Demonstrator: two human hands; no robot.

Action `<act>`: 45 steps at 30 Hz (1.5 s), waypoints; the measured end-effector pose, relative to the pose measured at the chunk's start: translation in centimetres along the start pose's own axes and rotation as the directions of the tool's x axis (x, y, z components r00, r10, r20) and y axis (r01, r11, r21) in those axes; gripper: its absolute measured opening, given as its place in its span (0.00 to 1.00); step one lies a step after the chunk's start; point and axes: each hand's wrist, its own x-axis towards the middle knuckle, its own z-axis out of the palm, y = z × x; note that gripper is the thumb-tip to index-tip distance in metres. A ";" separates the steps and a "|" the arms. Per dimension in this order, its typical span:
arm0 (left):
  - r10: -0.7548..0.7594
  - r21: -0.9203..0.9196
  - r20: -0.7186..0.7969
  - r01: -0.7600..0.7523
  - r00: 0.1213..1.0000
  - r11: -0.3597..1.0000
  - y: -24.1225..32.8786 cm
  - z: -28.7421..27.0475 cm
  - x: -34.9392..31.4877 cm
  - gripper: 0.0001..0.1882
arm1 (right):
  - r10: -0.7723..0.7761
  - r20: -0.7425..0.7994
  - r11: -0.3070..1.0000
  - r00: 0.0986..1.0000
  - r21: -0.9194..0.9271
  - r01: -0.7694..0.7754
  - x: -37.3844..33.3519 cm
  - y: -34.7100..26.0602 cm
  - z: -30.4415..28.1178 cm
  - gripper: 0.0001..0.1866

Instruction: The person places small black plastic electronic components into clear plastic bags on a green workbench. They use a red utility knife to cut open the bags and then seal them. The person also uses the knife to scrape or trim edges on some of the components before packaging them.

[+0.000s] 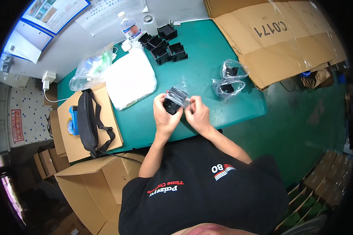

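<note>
One black plastic part (171, 106) is held over the near side of the green surface (208, 47), its far portion covered by a clear bag (178, 95). My left grip (166, 121) is clamped on the part, thumb on one side and fingers on the other, I judge to steady it while the plastic is handled. My right grip (199, 116) is pinched together on the edge of the clear bag, just beside the part; the fingertips are a little blurred, but such a light hold suits thin plastic. Keeping everything close to the body probably lets both arms stay relaxed.

Farther right, two wrapped parts (231, 71) lie near each other, each in its own clear plastic, seemingly set apart so they don't mix with the bare ones. Those loose black parts (159, 54) are clustered toward the wall (102, 31), where a forward reach should get them. Nearby lies a white bundle (130, 80), its contents hidden from me. A bottle (130, 28) and a small jar (150, 26) stand at the back, presumably out of the way. At left, a black waist pouch (88, 121) rests on cardboard (75, 147), away from the handling spot.
</note>
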 end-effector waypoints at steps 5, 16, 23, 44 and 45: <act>-0.064 -0.310 -0.159 0.012 0.985 0.951 -1.4 1.8 -0.6 0.30 | 0.090 0.234 0.993 0.968 -0.099 -0.068 0.3 0.2 1.2 0.11; 0.026 -0.088 -0.013 -0.027 1.000 0.996 -2.3 0.2 -0.3 0.20 | 0.192 0.497 0.944 0.846 0.141 -0.297 -0.3 -0.8 -0.1 0.32; 0.095 -0.099 0.171 -0.079 0.981 0.992 -1.0 -0.4 -1.2 0.14 | 0.337 0.225 0.910 0.914 0.170 -0.378 0.1 1.1 0.4 0.12; -0.258 0.059 0.328 0.253 0.909 0.966 1.5 1.4 -0.6 0.26 | 0.122 0.010 0.979 0.992 -0.166 -0.119 3.4 2.1 -1.9 0.18; -0.218 0.051 0.305 0.212 0.927 0.976 1.6 1.6 -0.1 0.25 | 0.174 0.090 0.972 0.981 -0.177 -0.156 3.7 1.3 -2.3 0.20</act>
